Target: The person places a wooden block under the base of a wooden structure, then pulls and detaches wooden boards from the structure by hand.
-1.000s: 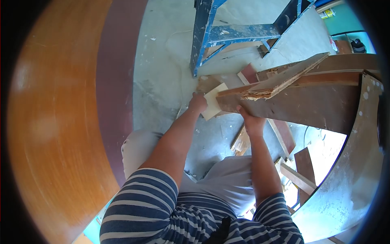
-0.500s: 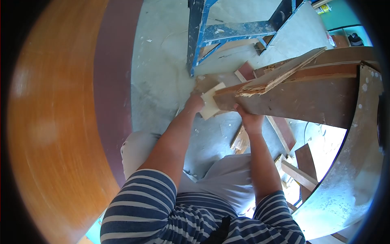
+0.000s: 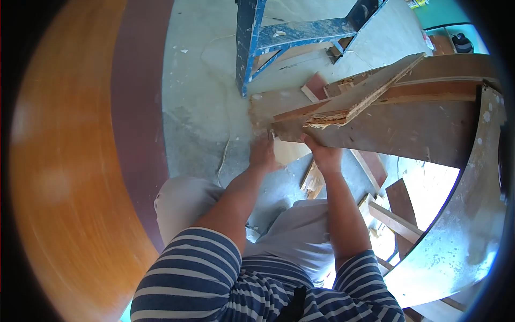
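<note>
A pale, scuffed floor point(image 3: 198, 102) runs through the middle of the room; a large glossy orange-brown panel point(image 3: 64, 155) with a maroon band point(image 3: 135, 107) fills the left side; a curved, spotted panel point(image 3: 458, 225) stands at the right; the foot of a paint-flecked blue ladder point(image 3: 306, 33) is at the top. A long brown board point(image 3: 407, 129) reaches from the curved panel toward the middle, its narrow end between and just above the two hands; a broken plank point(image 3: 367, 92) lies slantwise over it, its splintered end toward the person.

The right hand point(image 3: 326, 157) has its grip closed on the board's lower edge, thumb on the face, fingers hidden beneath; the left hand point(image 3: 262, 153) is at the board's tip, beside a pale wood piece point(image 3: 291, 152) partly under the board; whether its grip holds either, I cannot tell. Smaller scraps point(image 3: 313, 181) lie on the floor below.

The step in hand looks like steadying the board's end while the left hand is busy there; the next move would seem to call for a firm right grip, with fingers clear of the splinters.
</note>
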`<state>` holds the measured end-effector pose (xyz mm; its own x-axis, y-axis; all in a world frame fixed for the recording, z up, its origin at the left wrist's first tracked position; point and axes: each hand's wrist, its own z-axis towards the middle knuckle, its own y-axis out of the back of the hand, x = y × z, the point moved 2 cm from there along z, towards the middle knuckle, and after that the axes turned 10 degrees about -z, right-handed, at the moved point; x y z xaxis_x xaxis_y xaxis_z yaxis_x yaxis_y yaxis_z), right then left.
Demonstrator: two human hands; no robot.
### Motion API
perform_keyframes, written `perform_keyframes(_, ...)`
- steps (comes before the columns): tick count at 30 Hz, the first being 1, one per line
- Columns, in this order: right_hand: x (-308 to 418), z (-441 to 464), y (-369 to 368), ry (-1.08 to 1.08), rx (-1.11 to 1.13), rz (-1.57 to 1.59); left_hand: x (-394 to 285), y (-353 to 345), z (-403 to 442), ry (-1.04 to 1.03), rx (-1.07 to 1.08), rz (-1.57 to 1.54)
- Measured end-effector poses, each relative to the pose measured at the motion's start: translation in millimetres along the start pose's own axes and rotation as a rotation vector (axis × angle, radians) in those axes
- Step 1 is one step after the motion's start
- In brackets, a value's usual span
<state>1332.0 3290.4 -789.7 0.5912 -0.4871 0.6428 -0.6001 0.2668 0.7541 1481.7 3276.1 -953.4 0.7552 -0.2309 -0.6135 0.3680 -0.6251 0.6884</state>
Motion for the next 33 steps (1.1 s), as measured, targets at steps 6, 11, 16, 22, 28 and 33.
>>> perform_keyframes(6,11.5,-0.4,3.3,0.053,-0.031,0.058,-5.1,-21.9,-9.5,-0.131,-0.063,0.125)
perform_keyframes(11,6.5,3.2,-0.6,0.122,-0.062,0.122,4.6,-34.2,1.8,-0.123,-0.036,0.162)
perform_keyframes(16,5.5,1.0,3.5,0.031,-0.004,0.096,29.6,-36.8,16.3,-0.155,-0.176,0.176)
perform_keyframes(22,13.5,1.4,2.0,0.023,-0.097,0.145,38.7,20.4,37.8,-0.121,-0.255,0.113)
perform_keyframes(28,-2.4,-2.4,-1.7,0.011,-0.023,0.068,33.0,12.0,41.3,-0.178,-0.272,0.040)
perform_keyframes(33,-15.9,-6.6,-12.9,0.034,-0.060,0.023,33.0,22.8,39.6,-0.153,-0.108,0.089)
